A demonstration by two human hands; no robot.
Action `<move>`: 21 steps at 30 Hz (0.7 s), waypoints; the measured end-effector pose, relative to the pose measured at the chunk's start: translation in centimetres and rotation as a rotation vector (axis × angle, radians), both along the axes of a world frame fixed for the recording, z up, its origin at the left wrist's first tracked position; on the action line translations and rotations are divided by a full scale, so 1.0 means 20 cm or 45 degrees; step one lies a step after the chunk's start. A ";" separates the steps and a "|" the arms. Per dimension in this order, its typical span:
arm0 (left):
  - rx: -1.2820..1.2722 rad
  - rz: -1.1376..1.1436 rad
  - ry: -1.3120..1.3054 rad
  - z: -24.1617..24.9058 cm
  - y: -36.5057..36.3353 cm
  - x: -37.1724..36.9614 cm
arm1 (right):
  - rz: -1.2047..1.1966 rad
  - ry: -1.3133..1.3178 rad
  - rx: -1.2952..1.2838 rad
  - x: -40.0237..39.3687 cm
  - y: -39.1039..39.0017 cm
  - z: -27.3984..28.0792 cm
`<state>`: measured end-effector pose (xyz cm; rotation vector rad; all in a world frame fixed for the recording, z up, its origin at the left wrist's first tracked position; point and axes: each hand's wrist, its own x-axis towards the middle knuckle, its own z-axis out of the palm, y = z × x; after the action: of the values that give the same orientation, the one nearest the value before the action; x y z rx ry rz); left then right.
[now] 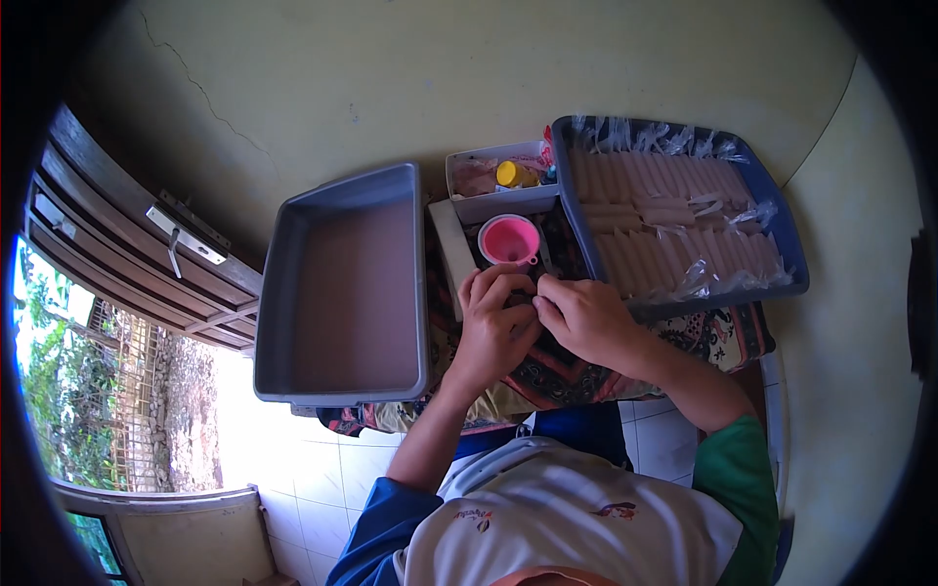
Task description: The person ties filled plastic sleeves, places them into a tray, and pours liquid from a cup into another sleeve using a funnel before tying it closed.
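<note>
My left hand and my right hand meet at the fingertips just in front of a pink funnel. Both have their fingers closed in a pinch, but whatever lies between them is hidden or too small to make out. The funnel rests in the mouth of a pale round container. To the left, a grey tub holds brownish-pink liquid. A blue-grey tray on the right carries rows of filled clear plastic bags with loose ends sticking up.
Behind the funnel stands a white box with a yellow-capped item and plastic in it. Patterned cloth covers the surface beneath. A wall rises behind, and an open door is at the left.
</note>
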<state>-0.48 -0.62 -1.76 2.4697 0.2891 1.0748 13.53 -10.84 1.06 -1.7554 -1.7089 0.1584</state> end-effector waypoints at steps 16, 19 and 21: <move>-0.236 0.227 -0.160 -0.12 -0.03 -0.01 | 0.198 0.710 -0.072 0.00 0.06 -0.05; -0.396 0.219 -0.218 -0.16 -0.03 0.00 | 0.191 0.945 -0.238 -0.01 0.06 -0.04; -0.433 0.228 -0.245 -0.16 -0.03 0.00 | 0.238 1.078 -0.185 0.00 0.07 -0.07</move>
<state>-0.49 -1.18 -5.01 2.0547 0.5888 1.2131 13.58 -9.54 -0.42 -1.3152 -1.2272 0.9767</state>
